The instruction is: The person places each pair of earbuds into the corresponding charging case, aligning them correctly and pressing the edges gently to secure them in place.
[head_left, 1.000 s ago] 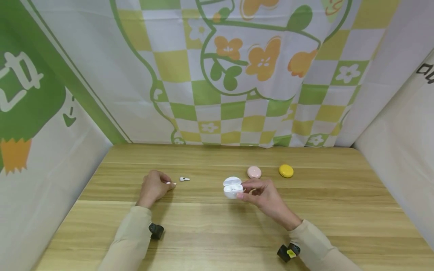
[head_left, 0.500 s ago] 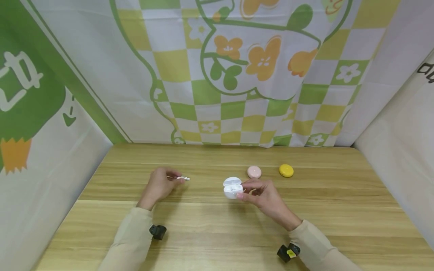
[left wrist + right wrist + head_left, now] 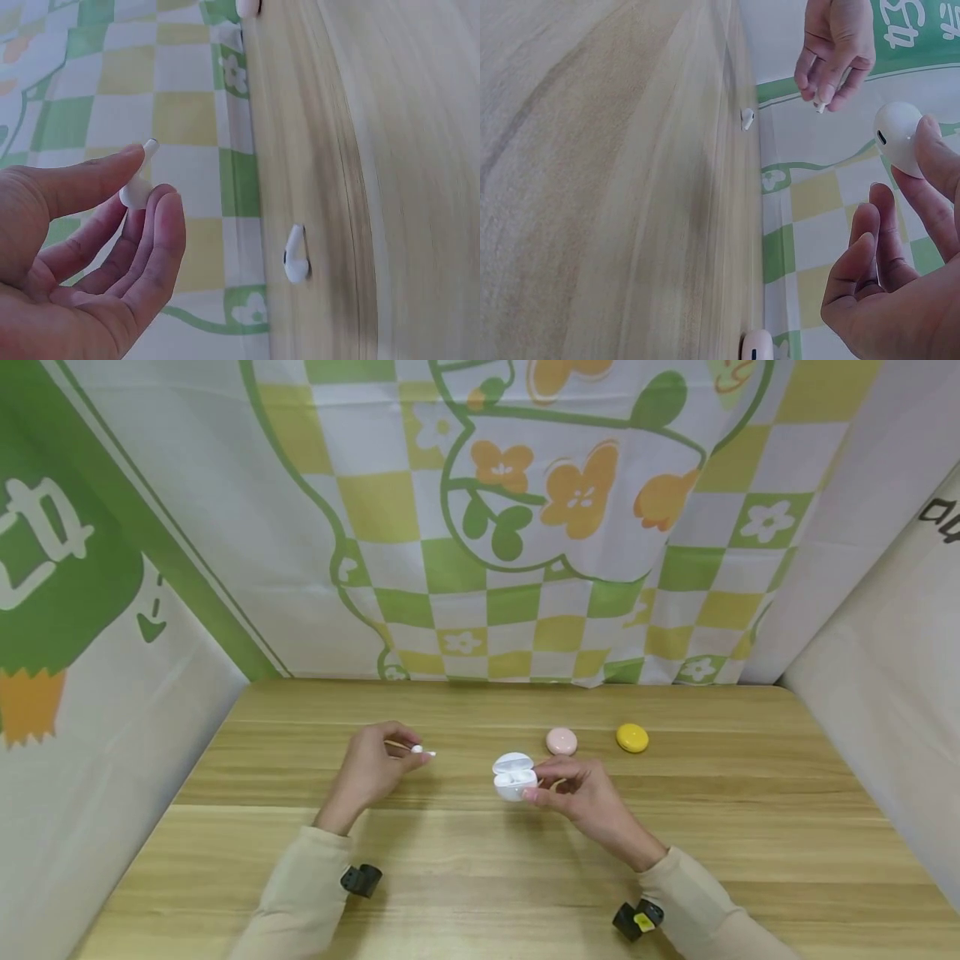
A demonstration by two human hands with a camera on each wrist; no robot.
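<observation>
My left hand [image 3: 375, 767] is raised over the table, pinching a white wireless earbud [image 3: 136, 192] between thumb and fingers. A second white earbud [image 3: 297, 259] lies on the tabletop; in the head view the left hand mostly covers it. My right hand [image 3: 585, 793] grips a white earbud charging case [image 3: 514, 785] by its right side, thumb in front. The case's lid is up, and its inside faces the head camera. In the right wrist view, the rounded case [image 3: 900, 139] shows a dark port slot, and the left hand [image 3: 838, 45] appears beyond it.
A pink round case [image 3: 561, 741] sits on the wooden table [image 3: 480, 877] just behind the right hand, with a yellow round case [image 3: 632, 737] to its right. A patterned curtain [image 3: 517, 610] hangs along the table's back edge, and fabric walls stand at both sides.
My left hand has moved right and up from the table with an earbud in its fingers, passing over the second earbud. The right hand and charging case have stayed in place.
</observation>
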